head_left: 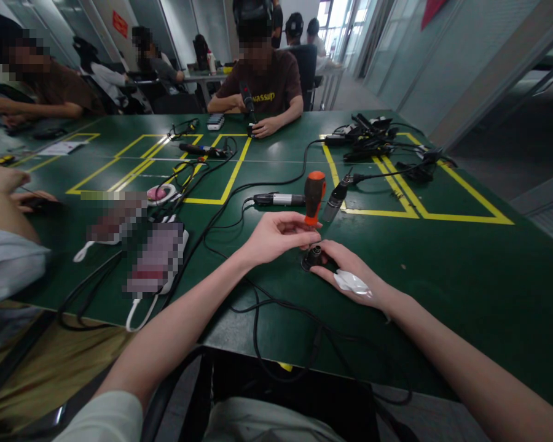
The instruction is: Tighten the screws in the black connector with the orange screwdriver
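Above the table near its front, my left hand (283, 236) is closed, thumb and fingers pinched just under the handle of an upright screwdriver (314, 195). The handle is orange and black; most of the shaft is hidden by the fingers. Directly below, a small black round-based part (311, 258) with a raised neck sits on the tabletop. My right hand (343, 264) grips it from the right between thumb and fingers. The screwdriver's lower end points toward this part, but I cannot tell whether they touch. White film or tape (354, 284) covers the thumb side of my right hand.
Behind my hands lie a silver-and-black electric screwdriver (280, 199) and a dark cylindrical tool (337, 199). Cables (276, 301) cross the green table (442, 276). Phones (159, 255) lie left. A black tool pile (371, 138) is back right. A co-worker (271, 80) sits opposite; another's arm is left.
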Demonstrator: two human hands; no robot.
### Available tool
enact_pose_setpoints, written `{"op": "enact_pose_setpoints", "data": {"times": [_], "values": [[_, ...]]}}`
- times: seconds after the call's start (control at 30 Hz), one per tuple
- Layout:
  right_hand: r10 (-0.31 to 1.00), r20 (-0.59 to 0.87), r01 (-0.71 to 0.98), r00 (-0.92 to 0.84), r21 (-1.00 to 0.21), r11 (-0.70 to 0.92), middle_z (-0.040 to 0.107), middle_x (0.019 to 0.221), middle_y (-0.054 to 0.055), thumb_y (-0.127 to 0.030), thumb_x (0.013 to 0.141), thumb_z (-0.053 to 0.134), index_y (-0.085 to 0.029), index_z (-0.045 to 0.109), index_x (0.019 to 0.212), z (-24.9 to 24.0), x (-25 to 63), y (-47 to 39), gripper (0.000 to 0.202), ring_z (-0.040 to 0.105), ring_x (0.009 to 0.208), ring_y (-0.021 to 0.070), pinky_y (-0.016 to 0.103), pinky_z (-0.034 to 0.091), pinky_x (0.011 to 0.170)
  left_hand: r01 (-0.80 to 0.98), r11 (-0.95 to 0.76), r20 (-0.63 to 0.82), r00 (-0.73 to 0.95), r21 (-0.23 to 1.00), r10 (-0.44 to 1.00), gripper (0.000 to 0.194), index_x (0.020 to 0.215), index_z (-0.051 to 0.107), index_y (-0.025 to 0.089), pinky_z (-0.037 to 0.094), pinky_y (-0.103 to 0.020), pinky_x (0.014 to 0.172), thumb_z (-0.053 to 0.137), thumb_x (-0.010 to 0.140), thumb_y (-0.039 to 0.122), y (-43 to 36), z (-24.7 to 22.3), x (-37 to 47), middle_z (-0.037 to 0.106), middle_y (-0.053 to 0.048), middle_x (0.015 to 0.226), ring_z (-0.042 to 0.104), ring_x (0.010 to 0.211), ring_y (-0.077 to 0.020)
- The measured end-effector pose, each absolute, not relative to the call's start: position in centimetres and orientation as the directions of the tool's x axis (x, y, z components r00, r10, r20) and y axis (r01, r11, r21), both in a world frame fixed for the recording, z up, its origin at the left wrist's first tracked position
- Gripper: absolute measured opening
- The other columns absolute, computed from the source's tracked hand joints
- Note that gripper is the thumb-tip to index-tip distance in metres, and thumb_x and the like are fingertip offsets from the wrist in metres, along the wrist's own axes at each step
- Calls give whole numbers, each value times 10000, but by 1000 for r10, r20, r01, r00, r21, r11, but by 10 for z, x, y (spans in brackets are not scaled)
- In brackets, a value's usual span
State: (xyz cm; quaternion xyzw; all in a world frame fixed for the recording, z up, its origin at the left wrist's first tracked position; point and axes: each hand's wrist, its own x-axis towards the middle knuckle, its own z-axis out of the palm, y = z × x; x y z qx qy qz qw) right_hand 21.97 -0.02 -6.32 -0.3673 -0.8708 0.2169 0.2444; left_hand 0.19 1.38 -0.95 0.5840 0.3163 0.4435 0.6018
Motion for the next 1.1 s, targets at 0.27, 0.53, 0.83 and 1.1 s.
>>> {"op": "enact_pose_setpoints", "data": {"times": [0.27,0.53,0.83,1.1], "values": [[746,264,530,-611,-563,634,663,935,75,-407,982,594,-221,598,1112,-62,220,0,227,635,808,262,429,564,783,-177,-90,158,419,980,894,365,844,783,116,548,-271,679,886,700,435,15,-11,2,759,-50,776,614,621,-94],[761,252,555,-597,-556,619,658,902,67,-396,975,588,-222,587,1090,-62,220,-1,208,631,789,266,430,559,763,-205,-98,173,393,974,903,396,913,778,118,568,-279,691,902,680,414,15,-10,2,779,-56,824,639,625,-96],[757,258,551,-600,-552,626,668,918,74,-400,975,586,-218,602,1142,-64,220,0,248,634,793,265,427,565,781,-224,-55,144,405,973,903,372,822,734,117,563,-279,699,925,642,380,15,-13,4,741,-21,743,642,624,-94],[751,260,534,-607,-565,628,659,922,71,-418,996,568,-223,598,1135,-62,220,-2,242,633,800,259,424,564,784,-197,-77,158,435,977,887,323,857,783,123,567,-277,695,900,687,372,13,-8,2,738,-25,753,625,612,-92]]}}
